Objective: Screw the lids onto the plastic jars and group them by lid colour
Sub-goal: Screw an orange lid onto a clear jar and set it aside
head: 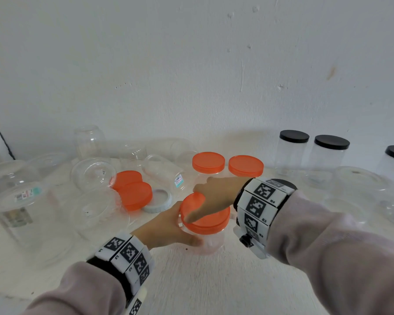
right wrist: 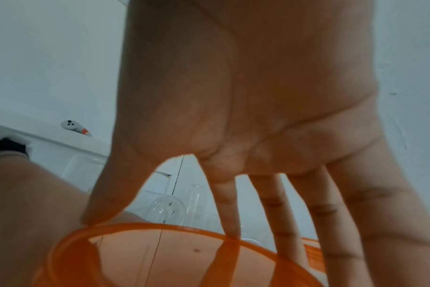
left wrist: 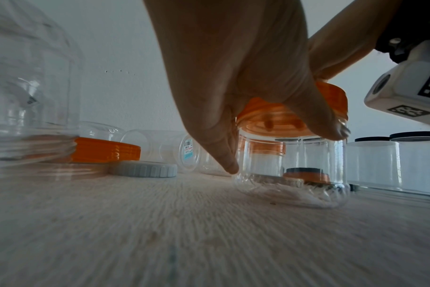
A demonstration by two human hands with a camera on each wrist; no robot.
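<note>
Clear plastic jars without lids (head: pixel 21 201) crowd the left end of the pale wooden table (head: pixel 203 280), some upright and some lying on their sides, one bearing a small printed label. Just right of them two loose orange screw lids (head: pixel 134 194) lie overlapping, with a flat white ribbed lid (head: pixel 158 202) touching their right edge. Near the middle, the person's left hand (head: pixel 168 226) is wrapped around the neck and shoulder of a small clear plastic jar (head: pixel 210 243) that stands upright on the table, thumb toward the camera, fingers curled behind. On that jar sits a round orange lid (head: pixel 205 215), slightly tilted in the left wrist view, and the right hand (head: pixel 216 194) comes down on it from above with fingers spread, the fingertips (right wrist: pixel 233 229) clamped over the lid's rim. Behind the hands, two lidded jars with orange caps (head: pixel 228 164) stand side by side, touching or nearly so. Farther right, near the white wall (head: pixel 191 64), three tall clear jars with black lids (head: pixel 312 142) stand in a row, well apart from the orange group, and more clear uncapped containers (head: pixel 362 196) sit in front of them at the table's right end.
</note>
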